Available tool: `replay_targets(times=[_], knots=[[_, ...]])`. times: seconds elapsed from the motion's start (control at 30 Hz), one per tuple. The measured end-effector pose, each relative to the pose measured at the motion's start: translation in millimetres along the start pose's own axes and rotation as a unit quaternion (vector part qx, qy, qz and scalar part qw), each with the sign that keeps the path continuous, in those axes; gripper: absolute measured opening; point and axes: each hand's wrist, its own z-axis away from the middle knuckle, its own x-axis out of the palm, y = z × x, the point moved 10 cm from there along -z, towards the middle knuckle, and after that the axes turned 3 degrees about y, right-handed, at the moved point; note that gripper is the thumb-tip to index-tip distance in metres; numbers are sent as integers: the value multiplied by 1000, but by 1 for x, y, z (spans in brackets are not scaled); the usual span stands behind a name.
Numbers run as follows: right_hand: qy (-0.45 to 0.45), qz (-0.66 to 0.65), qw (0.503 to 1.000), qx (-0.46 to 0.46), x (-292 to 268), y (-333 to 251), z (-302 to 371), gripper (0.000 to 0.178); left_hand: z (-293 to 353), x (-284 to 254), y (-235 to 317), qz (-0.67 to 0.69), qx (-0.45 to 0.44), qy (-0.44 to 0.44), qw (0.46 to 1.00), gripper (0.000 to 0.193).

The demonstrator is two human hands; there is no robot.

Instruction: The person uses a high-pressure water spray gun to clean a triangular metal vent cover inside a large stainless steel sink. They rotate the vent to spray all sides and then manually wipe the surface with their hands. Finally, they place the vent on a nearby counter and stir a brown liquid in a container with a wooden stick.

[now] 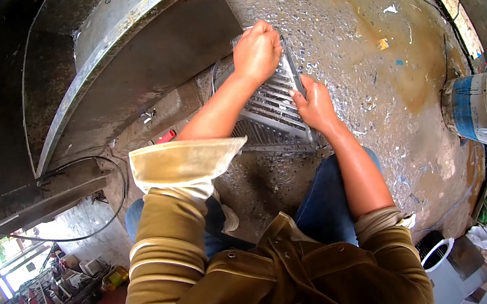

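A slatted metal grate (276, 99) with a triangular outline lies in front of me near the floor, its bars wet or shiny. My left hand (259, 52) is closed in a fist over its far end; what the fingers hold is hidden, though some pale, glinting material shows beside the knuckles. Along the grate's right edge, my right hand (316, 104) grips the frame, thumb on top and fingers at the outer side. A small red object (166, 136) lies by my left forearm, partly covered by the sleeve.
A large metal sheet with a thick rim (145, 72) rises at the left. Pale scraps litter the wet, stained floor (395, 81). At the right stands a white and blue bucket (468, 108) topped with scraps. A black cable (102, 233) loops at the left; a white container (450, 272) sits lower right.
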Motion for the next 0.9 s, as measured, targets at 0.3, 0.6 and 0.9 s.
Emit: replay_targets(times=[0.3,0.6,0.9], knots=[[5,11,1000,-2,3,-3,-2,18,-13,2,-20,0,-29,8,1000,11],[12,6,1000,-11,1,-6,0,18,2,15,-11,0,21,-51,998,9],[14,27,999,-24,4,-7,8,19,0,6,-23,-15,-7,-6,1000,8]])
